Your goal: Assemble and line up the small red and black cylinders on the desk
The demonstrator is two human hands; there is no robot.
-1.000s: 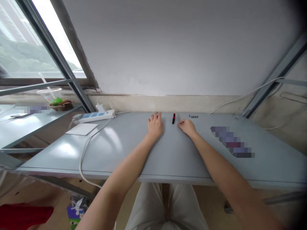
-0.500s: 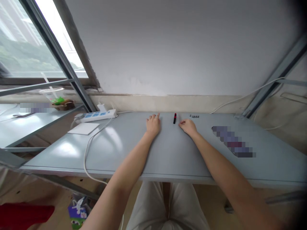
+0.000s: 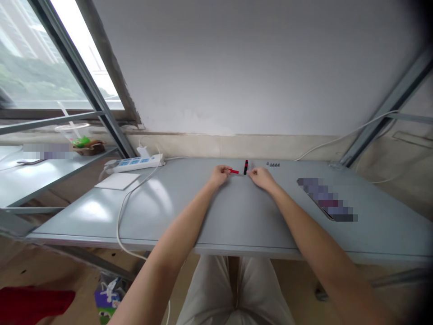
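My left hand (image 3: 219,174) is closed at the fingertips on a small red stick-like piece (image 3: 234,171) that points right, just above the desk (image 3: 237,212). A thin greyish line shows beyond its tip; I cannot tell what it is. Between my hands a slim black-and-red cylinder (image 3: 246,167) lies on the desk, pen-like in shape. My right hand (image 3: 263,177) rests just right of it, fingers pinched together. Whatever they hold is too small to make out. A faint clear thing (image 3: 252,166) shows behind those fingers. Several small dark metal pieces (image 3: 274,165) lie behind my right hand.
A phone (image 3: 326,201), its screen blurred out, lies at the right. At the left are a white power strip (image 3: 138,163), a white square pad (image 3: 117,181) and a pale cable (image 3: 119,221) running over the front edge. A plastic cup (image 3: 76,131) stands on the neighbouring desk.
My left hand has gone from spread on the desk to closed around the red piece, moving slightly right. My right hand has shifted a little left, closer to the black-and-red cylinder.
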